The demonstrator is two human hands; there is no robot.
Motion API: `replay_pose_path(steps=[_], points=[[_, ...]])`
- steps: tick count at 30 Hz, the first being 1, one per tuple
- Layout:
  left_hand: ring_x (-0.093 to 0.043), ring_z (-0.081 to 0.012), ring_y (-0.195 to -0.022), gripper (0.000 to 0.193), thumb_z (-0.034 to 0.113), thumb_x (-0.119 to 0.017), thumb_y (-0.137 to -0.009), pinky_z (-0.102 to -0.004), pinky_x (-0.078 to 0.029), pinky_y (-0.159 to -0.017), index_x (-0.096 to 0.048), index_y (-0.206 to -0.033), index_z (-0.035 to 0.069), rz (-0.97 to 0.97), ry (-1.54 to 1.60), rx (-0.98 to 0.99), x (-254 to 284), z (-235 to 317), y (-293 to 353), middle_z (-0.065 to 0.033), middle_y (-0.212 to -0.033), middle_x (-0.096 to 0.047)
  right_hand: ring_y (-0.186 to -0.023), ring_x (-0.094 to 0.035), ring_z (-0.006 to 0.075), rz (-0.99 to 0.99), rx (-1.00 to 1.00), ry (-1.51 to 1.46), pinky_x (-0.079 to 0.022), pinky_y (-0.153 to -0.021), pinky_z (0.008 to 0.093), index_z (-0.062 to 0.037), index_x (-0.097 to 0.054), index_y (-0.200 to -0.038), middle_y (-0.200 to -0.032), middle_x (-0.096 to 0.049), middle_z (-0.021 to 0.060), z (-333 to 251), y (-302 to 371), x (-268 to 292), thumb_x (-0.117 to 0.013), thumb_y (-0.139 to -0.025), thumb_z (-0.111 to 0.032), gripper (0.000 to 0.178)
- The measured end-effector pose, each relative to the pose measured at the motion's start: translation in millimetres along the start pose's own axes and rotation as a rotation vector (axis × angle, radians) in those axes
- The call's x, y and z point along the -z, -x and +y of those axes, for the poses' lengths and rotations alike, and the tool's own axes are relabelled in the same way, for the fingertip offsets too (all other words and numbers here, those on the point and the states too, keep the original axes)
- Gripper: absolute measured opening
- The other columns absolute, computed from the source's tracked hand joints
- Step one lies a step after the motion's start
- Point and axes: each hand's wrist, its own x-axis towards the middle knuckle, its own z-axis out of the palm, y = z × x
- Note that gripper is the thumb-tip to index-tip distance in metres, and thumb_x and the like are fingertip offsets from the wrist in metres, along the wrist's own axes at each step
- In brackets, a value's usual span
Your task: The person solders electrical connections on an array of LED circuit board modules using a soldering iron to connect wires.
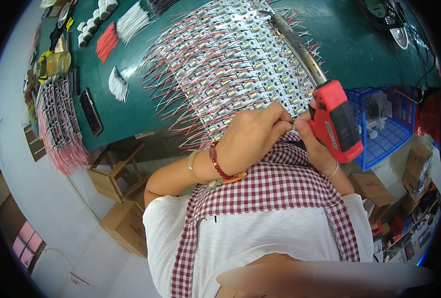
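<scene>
Close in front of my body, my left hand [257,134] is closed, its thumb and forefinger pinching something small and dark that I cannot make out. My right hand [315,146] grips a red and black soldering gun [337,121], and its thumb tip meets the left fingertips at the small thing. The gun's long metal barrel [300,49] points away over the table, with its tip above the far boards. Just beyond my hands lies a wide panel of white circuit boards [240,64] in rows, with red and white wires [166,84] fanning out on the left.
The green table [136,111] holds red wires [107,42], white wires [132,22], a phone [91,111], a tape roll [56,64] and a wired board stack [59,114]. A blue crate [384,134] stands right; a wooden stool [113,171] and cardboard boxes [126,226] sit below.
</scene>
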Motion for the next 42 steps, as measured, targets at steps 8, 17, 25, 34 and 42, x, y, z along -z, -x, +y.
replay_pose_path(steps=[8,17,25,34,42], points=[[-0.061,-0.0278,-0.075,0.014,0.002,-0.066,-0.076,-0.0361,-0.048,-0.065,-0.061,-0.089,0.004,0.039,-0.224,-0.239,10.4,-7.1,-14.8,-0.0104,-0.081,-0.062,-0.074,-0.055,0.0126,-0.021,-0.151,-0.234,-0.047,-0.068,0.0281,0.0025,-0.042,-0.127,-0.082,-0.058,0.0056,3.7,0.7,0.7,-0.06,-0.092,-0.008,0.04],[-0.048,-0.022,-0.075,0.016,0.006,-0.058,-0.074,-0.0334,-0.041,-0.068,-0.061,-0.089,0.005,0.146,-0.736,-0.567,34.2,-69.7,-49.5,-0.0059,-0.08,-0.048,-0.061,-0.049,0.0121,0.105,-0.227,-0.455,-0.044,-0.06,0.0269,0.0042,-0.046,-0.124,-0.07,-0.054,0.0061,31.0,36.8,35.6,-0.062,-0.092,-0.026,0.047],[-0.051,-0.0225,-0.073,0.024,0.002,-0.06,-0.07,-0.0341,-0.042,-0.067,-0.066,-0.094,0.002,0.118,-0.723,-0.586,31.4,-69.4,-55.6,-0.0066,-0.079,-0.052,-0.062,-0.051,0.0113,-0.007,-0.341,-0.289,-0.043,-0.06,0.025,0.005,-0.048,-0.124,-0.073,-0.056,0.0071,44.2,62.5,36.2,-0.058,-0.093,-0.014,0.038],[-0.049,-0.0218,-0.076,0.019,0.005,-0.058,-0.073,-0.0332,-0.041,-0.068,-0.061,-0.091,0.002,0.111,-0.712,-0.633,30.3,-70.8,-55.7,-0.0068,-0.081,-0.048,-0.064,-0.052,0.0114,0.014,-0.33,-0.241,-0.044,-0.06,0.0251,0.0059,-0.05,-0.121,-0.076,-0.057,0.0074,51.7,71.8,35.7,-0.056,-0.094,-0.01,0.032],[-0.049,-0.0236,-0.073,0.026,-0.001,-0.059,-0.068,-0.0341,-0.041,-0.067,-0.064,-0.094,0.001,0.105,-0.696,-0.582,28.2,-66.6,-55.1,-0.008,-0.08,-0.05,-0.065,-0.053,0.0123,-0.075,-0.187,-0.015,-0.044,-0.059,0.026,0.0056,-0.054,-0.109,-0.075,-0.056,0.0077,62.5,73.0,38.4,-0.054,-0.093,-0.005,0.019]])
